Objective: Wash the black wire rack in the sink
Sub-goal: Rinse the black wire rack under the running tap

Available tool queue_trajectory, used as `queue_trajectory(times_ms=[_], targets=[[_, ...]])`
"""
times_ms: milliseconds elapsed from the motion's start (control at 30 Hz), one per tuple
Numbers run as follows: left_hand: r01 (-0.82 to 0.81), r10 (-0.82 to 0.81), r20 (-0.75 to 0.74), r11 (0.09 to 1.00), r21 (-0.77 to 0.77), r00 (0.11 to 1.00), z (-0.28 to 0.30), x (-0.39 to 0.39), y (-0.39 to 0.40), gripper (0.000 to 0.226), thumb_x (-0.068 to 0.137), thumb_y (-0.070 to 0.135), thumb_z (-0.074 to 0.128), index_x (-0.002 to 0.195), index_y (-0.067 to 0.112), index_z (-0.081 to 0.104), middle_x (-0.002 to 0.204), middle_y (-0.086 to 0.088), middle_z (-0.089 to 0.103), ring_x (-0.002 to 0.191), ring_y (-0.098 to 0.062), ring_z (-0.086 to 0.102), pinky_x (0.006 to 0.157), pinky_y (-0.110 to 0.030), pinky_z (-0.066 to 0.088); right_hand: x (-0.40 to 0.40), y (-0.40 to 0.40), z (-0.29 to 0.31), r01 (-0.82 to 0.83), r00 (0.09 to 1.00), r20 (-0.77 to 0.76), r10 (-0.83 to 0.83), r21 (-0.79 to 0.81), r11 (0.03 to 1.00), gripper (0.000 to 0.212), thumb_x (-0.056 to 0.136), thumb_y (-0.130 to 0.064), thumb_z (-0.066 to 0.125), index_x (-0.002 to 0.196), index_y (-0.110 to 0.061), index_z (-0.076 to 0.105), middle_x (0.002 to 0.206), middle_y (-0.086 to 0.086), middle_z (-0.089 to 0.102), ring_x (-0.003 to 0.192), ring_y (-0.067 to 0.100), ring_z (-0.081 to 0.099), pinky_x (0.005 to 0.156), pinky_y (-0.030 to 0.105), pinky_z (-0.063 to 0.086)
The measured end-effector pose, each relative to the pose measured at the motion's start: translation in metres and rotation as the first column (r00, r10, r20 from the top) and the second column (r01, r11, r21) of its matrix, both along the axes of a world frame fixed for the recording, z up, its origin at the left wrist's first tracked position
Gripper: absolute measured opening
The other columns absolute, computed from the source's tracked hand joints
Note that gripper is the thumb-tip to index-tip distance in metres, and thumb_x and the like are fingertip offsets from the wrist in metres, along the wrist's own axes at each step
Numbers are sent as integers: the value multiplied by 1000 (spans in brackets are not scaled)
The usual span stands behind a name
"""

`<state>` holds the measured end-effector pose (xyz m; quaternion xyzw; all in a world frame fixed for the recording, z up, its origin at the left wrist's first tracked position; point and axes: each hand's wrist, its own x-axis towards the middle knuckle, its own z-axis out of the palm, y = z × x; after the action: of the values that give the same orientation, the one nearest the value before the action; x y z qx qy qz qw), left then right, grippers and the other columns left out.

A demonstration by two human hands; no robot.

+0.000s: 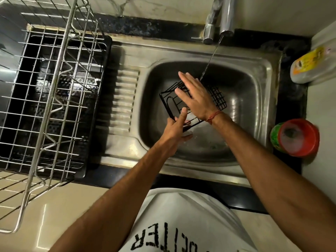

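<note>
The rack (192, 104) is held over the sink (261, 73), just below the tap's (226, 17) thin stream. The left hand (175, 128) grips its near corner; the right hand (197, 97) lies flat across it, fingers straight. Best rub along the wires and turn it so the water reaches every side.

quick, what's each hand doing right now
Left hand: grips the near-left edge of the black wire rack.
Right hand: open, fingers straight, flat over the rack.
</note>
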<state>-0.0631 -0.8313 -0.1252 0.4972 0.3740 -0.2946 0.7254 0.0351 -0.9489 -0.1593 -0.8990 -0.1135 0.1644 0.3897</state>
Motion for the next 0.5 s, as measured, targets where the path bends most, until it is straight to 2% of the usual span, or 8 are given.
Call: queue_trajectory(times_ms=[67, 167, 233, 267, 333, 367, 433, 500], targets=[[-14, 14, 1, 1000, -3, 1000, -1, 0, -1, 95, 102, 61, 64, 169, 19, 11, 162, -11, 49, 140, -31, 58, 100, -54, 60, 6, -10, -2, 83, 996, -18, -83, -7, 997, 67, 98, -73, 45, 156, -39, 41, 167, -11, 32, 158, 5, 15, 129, 47, 13], [10, -10, -17, 999, -44, 1000, 5, 7, 4, 96, 102, 62, 63, 169, 24, 6, 163, -8, 51, 145, -45, 53, 105, -69, 54, 12, -3, 3, 143, 986, -90, -140, 22, 990, 63, 97, -75, 44, 145, -36, 55, 160, -11, 42, 152, 3, 23, 122, 34, 19], [3, -6, -34, 995, -104, 999, 10, 10, 10, 76, 105, 49, 67, 162, 23, 24, 161, -9, 52, 140, -48, 57, 102, -71, 55, 14, -2, 3, 228, 971, -99, -220, 82, 970, 56, 103, -66, 34, 138, -32, 61, 150, -9, 51, 139, -2, 35, 112, 22, 27], [-26, 22, -28, 988, -152, 999, 11, 11, 12, 54, 106, 39, 70, 148, 20, 41, 158, -10, 55, 136, -48, 59, 101, -71, 57, 17, -3, 5, 298, 951, -114, -286, 108, 948, 55, 104, -62, 32, 136, -28, 63, 143, -5, 54, 130, -1, 42, 107, 20, 33], [-49, 53, 11, 974, -223, 999, 9, 12, 10, 21, 106, 21, 72, 105, 19, 51, 146, -9, 62, 131, -46, 64, 103, -69, 57, 19, -6, 14, 471, 873, -218, -436, 146, 870, 59, 102, -63, 38, 130, -19, 65, 128, 2, 57, 113, 8, 53, 101, 30, 46], [-29, 40, 40, 972, -232, 998, 9, 13, 7, 27, 106, 15, 72, 95, 23, 48, 138, -7, 64, 130, -45, 66, 105, -67, 56, 20, -9, 17, 534, 833, -258, -490, 142, 833, 64, 101, -65, 41, 125, -11, 66, 117, 4, 59, 102, 13, 55, 96, 36, 49], [29, -8, 108, 980, -199, 994, 9, 14, -3, 36, 105, 7, 70, 90, 27, 44, 121, -5, 64, 128, -38, 69, 110, -64, 55, 22, -15, 26, 603, 779, -329, -534, 158, 782, 79, 98, -73, 44, 118, -1, 67, 100, 7, 62, 90, 22, 57, 90, 41, 51], [110, -86, 164, 983, -144, 983, 6, 9, -12, 39, 104, 1, 68, 89, 27, 43, 111, -3, 63, 118, -26, 69, 113, -60, 53, 20, -22, 38, 673, 726, -368, -581, 210, 709, 93, 85, -88, 48, 112, -2, 71, 106, 12, 76, 100, 31, 70, 96, 54, 54]])
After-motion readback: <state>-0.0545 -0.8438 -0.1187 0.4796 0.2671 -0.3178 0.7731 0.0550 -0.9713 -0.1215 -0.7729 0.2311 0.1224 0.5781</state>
